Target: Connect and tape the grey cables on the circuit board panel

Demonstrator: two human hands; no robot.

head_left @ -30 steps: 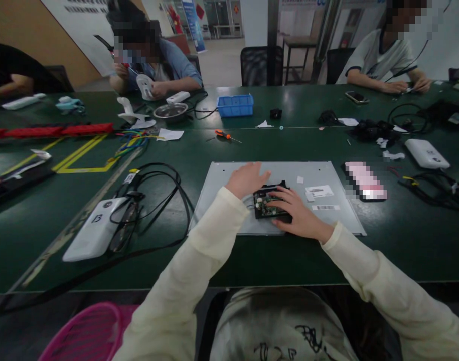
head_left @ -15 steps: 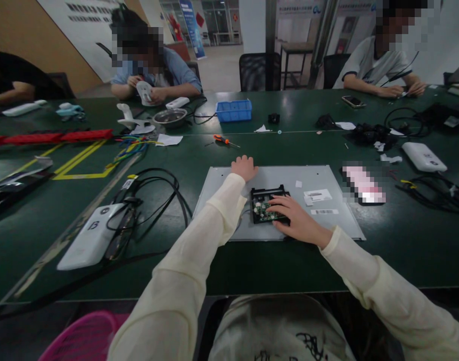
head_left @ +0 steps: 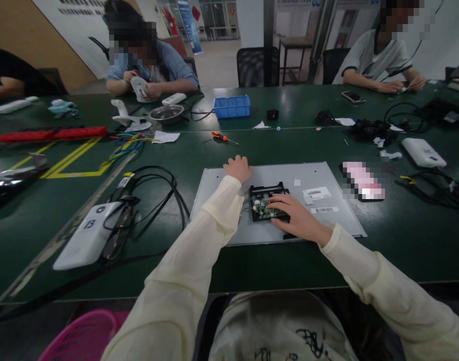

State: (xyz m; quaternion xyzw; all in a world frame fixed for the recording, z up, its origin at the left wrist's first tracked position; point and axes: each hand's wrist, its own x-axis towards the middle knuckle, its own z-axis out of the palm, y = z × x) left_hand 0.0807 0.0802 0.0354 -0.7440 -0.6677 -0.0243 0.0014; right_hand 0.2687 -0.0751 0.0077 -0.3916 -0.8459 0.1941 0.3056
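A flat grey metal panel (head_left: 214, 200) with white labels lies on the green table in front of me. On its middle sits a black frame (head_left: 267, 187) with a green circuit board (head_left: 265, 208) in it. My left hand (head_left: 239, 169) reaches to the panel's far edge, its fingers bent over that edge. My right hand (head_left: 295, 215) rests over the right side of the frame, fingers stretched apart across the board and thumb by the near rim. The tips of the left fingers are partly hidden.
A white power bank (head_left: 87, 235) with looped black cables lies left. Beyond the panel are an orange screwdriver (head_left: 223, 137), a blue basket (head_left: 232, 107) and a metal bowl (head_left: 166, 114). A phone (head_left: 362, 181) lies right. Several people sit around the table.
The panel has turned slightly, its far left corner coming a little left and nearer. My left hand has shifted slightly left with it; my right hand stays on the frame.
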